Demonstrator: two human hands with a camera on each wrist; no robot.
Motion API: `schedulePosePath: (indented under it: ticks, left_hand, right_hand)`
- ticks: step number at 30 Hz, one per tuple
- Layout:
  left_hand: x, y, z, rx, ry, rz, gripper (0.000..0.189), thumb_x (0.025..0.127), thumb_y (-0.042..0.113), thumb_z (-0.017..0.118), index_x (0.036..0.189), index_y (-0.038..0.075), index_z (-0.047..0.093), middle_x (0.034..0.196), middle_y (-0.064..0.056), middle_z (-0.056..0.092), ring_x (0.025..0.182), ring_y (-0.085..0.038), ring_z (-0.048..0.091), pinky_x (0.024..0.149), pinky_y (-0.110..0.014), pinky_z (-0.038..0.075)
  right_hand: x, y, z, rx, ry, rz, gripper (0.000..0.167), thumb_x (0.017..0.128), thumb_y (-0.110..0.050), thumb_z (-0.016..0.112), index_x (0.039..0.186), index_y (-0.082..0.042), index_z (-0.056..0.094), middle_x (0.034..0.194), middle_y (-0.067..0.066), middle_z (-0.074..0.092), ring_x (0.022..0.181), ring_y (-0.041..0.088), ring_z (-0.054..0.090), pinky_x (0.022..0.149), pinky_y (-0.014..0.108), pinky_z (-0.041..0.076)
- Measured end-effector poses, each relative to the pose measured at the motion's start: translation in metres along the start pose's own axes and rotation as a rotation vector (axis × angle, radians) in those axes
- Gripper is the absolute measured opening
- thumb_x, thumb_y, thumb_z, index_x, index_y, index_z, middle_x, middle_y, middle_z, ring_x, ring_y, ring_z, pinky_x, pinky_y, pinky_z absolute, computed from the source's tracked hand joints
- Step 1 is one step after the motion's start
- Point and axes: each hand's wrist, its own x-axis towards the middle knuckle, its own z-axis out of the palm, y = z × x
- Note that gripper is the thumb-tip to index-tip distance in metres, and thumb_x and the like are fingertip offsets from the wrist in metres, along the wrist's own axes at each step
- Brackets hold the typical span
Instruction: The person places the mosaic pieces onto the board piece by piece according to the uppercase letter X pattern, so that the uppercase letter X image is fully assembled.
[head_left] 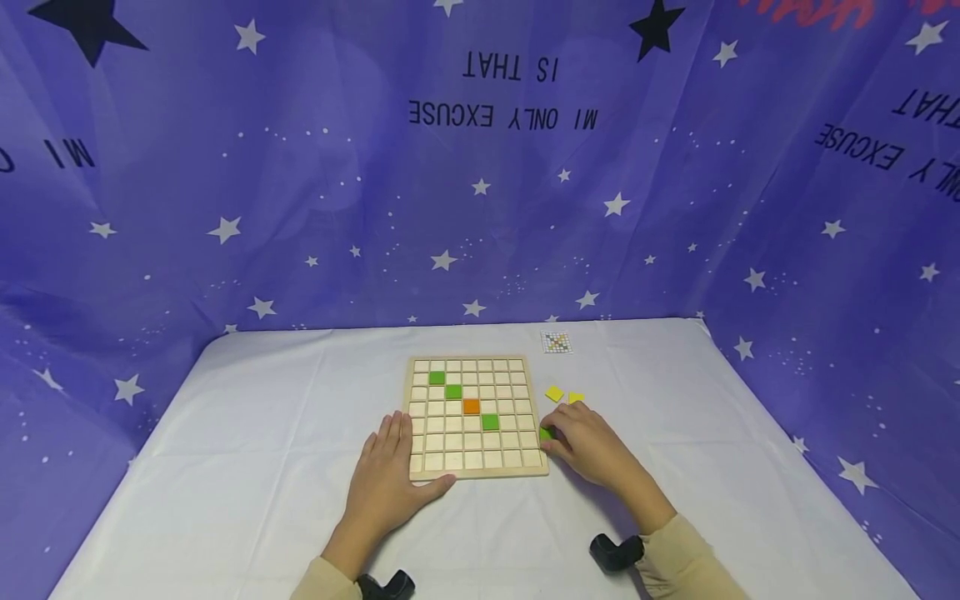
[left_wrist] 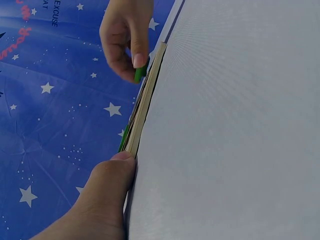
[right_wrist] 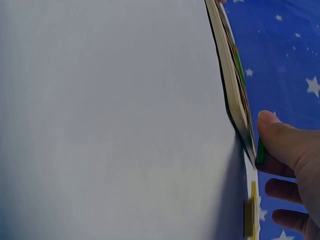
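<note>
A wooden grid board (head_left: 478, 476) lies on the white table, with green tiles (head_left: 437, 378) and one orange tile (head_left: 471, 407) set in a diagonal line of its squares. My left hand (head_left: 386, 479) rests against the board's left edge, fingers straight and thumb spread along the near edge. At the right edge, my right hand (head_left: 588, 442) pinches a green tile (right_wrist: 261, 151) between thumb and fingers. In the left wrist view that pinched tile is held just above the board's edge.
Two yellow tiles (head_left: 554, 393) lie right of the board, just beyond my right hand. A small printed pattern card (head_left: 557, 342) sits near the table's back edge. A purple star-printed cloth (head_left: 480, 225) hangs behind and beside the white table (head_left: 247, 467).
</note>
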Motion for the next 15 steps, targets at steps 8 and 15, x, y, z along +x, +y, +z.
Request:
schedulePosePath:
  ticks: [8,15]
  left_hand:
    - [0.000,-0.002,0.001,0.005,0.004,0.003,0.125,0.074,0.084,0.057,0.155,-0.004,0.021,0.163,-0.020,0.022,0.153,-0.036,0.020,0.124,-0.053,0.021]
    - [0.000,-0.001,0.001,0.000,0.004,0.002,0.124,0.074,0.083,0.058,0.155,-0.004,0.022,0.163,-0.020,0.023,0.152,-0.037,0.021,0.124,-0.053,0.021]
  right_hand:
    - [0.013,-0.025,0.007,0.012,0.006,-0.087,0.025,0.089,-0.037,0.074,0.105,-0.019,0.072,0.101,-0.009,0.066,0.097,0.013,0.055,0.085,0.035,0.049]
    - [0.022,-0.038,0.015,-0.019,0.048,-0.132,0.024,0.087,-0.040,0.075,0.104,-0.023,0.074,0.099,-0.011,0.067,0.092,0.011,0.056,0.078,0.031,0.050]
